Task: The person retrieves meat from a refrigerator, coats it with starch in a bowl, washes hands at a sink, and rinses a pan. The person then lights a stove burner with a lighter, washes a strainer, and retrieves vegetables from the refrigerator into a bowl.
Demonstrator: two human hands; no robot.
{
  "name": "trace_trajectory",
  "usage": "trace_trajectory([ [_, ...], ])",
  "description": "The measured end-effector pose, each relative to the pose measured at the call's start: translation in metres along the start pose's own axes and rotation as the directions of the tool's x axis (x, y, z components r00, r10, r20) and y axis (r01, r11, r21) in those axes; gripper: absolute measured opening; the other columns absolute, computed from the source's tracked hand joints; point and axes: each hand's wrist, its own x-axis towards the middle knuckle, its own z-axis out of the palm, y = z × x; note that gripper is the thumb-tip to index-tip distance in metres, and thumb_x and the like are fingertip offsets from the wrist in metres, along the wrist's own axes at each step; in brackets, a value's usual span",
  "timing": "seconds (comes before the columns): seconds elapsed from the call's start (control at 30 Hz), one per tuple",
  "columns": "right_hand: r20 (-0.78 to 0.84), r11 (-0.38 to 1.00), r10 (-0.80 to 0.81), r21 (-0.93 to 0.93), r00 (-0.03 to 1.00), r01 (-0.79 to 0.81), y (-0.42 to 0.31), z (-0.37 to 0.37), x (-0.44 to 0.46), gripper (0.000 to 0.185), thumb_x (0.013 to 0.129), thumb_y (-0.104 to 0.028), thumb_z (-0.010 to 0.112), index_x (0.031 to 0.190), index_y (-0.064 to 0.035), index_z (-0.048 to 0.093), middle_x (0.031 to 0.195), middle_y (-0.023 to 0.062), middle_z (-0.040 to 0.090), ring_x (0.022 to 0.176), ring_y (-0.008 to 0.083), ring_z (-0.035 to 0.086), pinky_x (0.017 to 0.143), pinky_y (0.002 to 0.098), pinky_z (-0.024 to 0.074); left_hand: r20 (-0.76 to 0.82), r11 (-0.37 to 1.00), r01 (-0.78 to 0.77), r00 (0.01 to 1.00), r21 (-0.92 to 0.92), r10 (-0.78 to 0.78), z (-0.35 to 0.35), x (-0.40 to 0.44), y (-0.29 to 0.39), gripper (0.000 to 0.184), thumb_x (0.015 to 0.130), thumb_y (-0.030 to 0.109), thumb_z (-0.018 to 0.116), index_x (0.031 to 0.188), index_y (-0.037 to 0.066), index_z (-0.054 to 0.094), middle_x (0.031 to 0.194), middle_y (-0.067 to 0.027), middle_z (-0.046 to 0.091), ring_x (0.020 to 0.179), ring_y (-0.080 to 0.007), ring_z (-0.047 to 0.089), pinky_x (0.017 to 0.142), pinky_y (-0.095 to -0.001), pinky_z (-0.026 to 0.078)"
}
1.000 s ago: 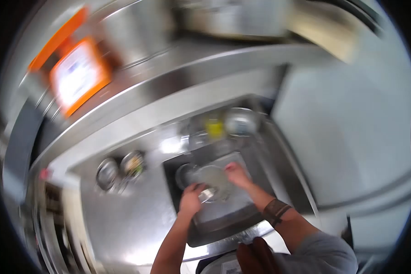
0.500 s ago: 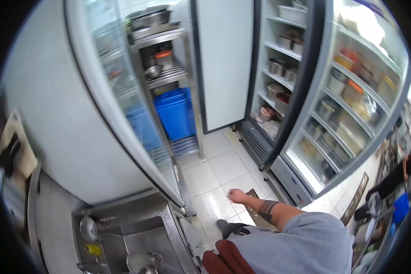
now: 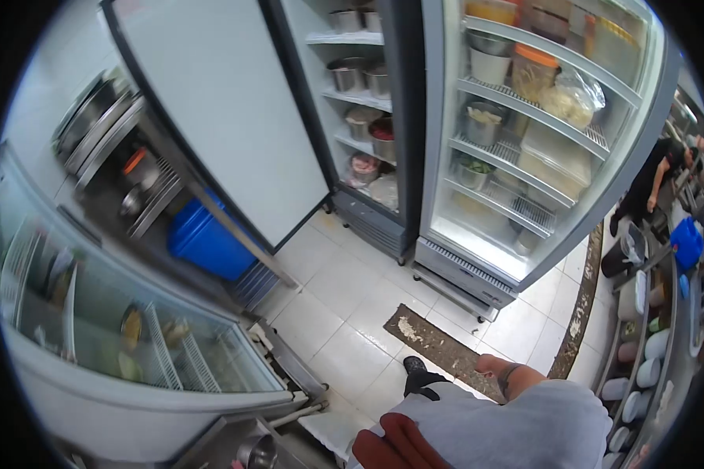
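My right hand hangs low beside my grey shirt, over the tiled floor and a dark drain strip. Its fingers look curled in, and I see nothing held in them. A tattoo bands the forearm behind it. My left hand is out of the view. Closest ahead of me stands a lit glass-door fridge, with tubs, bagged food and metal containers on its shelves. Left of it is another fridge holding metal pots, its wide pale door swung open.
At left, a steel rack carries pans above a blue bin. A glass-fronted cooler fills the lower left, near a sink corner. On the right, a co-worker stands past shelves of stacked dishes.
My view has swung right and moved closer to the lit fridge. The sink has mostly left the frame, and the co-worker shows more fully. My right hand has drawn back nearer my body.
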Motion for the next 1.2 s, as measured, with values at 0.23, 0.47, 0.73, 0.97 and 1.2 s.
trace_trajectory([
  [0.23,-0.072,0.762,-0.549,-0.452,0.833,0.464,-0.092,-0.077,0.089,0.035,0.082,-0.031,0.053,0.085,-0.0026,0.074,0.085,0.0224,0.071,0.080,0.0395,0.068,0.073,0.0505,0.0533,0.352,0.762,0.422,0.896,-0.491,-0.270,0.199,0.106,0.146,0.014,0.085,0.000,0.056,0.098,-0.003,0.060,0.092,-0.0167,0.064,0.085,-0.0294,0.061,0.079,-0.0389,0.049],
  [0.47,-0.473,0.828,-0.538,-0.140,0.697,0.544,-0.249,-0.174,0.076,0.037,0.086,-0.039,0.058,0.095,-0.0052,0.071,0.095,0.0201,0.071,0.091,0.0373,0.067,0.081,0.0464,0.0531,0.316,0.756,0.254,0.947,-0.603,-0.066,0.302,0.153,0.236,0.012,0.071,-0.007,0.056,0.082,-0.004,0.054,0.083,-0.0137,0.058,0.076,-0.0322,0.055,0.073,-0.0377,0.045],
  [0.73,-0.334,0.745,-0.582,0.145,0.741,0.651,-0.357,-0.131,0.062,0.035,0.088,-0.040,0.065,0.099,-0.0078,0.069,0.093,0.0148,0.071,0.093,0.0308,0.068,0.080,0.0429,0.0534,0.910,0.442,0.821,0.414,-0.362,-0.024,0.422,0.197,0.260,0.011,0.073,-0.005,0.060,0.082,-0.004,0.055,0.079,-0.0080,0.059,0.071,-0.0158,0.048,0.066,-0.0344,0.043],
  [0.97,-0.474,0.918,-0.290,0.108,0.831,0.382,-0.361,-0.108,0.011,0.031,0.088,-0.038,0.059,0.098,-0.0093,0.068,0.093,0.0178,0.070,0.089,0.0385,0.067,0.080,0.0486,0.0525,0.972,0.563,0.799,0.108,-0.209,0.206,0.540,0.229,0.278,0.045,0.071,-0.008,0.058,0.115,-0.004,0.059,0.090,-0.0112,0.064,0.078,-0.0224,0.063,0.069,-0.0357,0.051],
  [1.2,-0.719,0.806,0.462,0.585,0.519,0.093,-0.239,0.056,-0.025,0.030,0.084,-0.030,0.061,0.090,-0.0021,0.072,0.089,0.0208,0.070,0.087,0.0395,0.067,0.079,0.0483,0.0522,0.868,0.857,0.390,-0.224,-0.337,0.443,0.694,0.296,0.222,0.049,0.074,-0.004,0.053,0.123,-0.004,0.058,0.098,-0.0165,0.067,0.082,-0.0253,0.066,0.070,-0.0360,0.052],
])
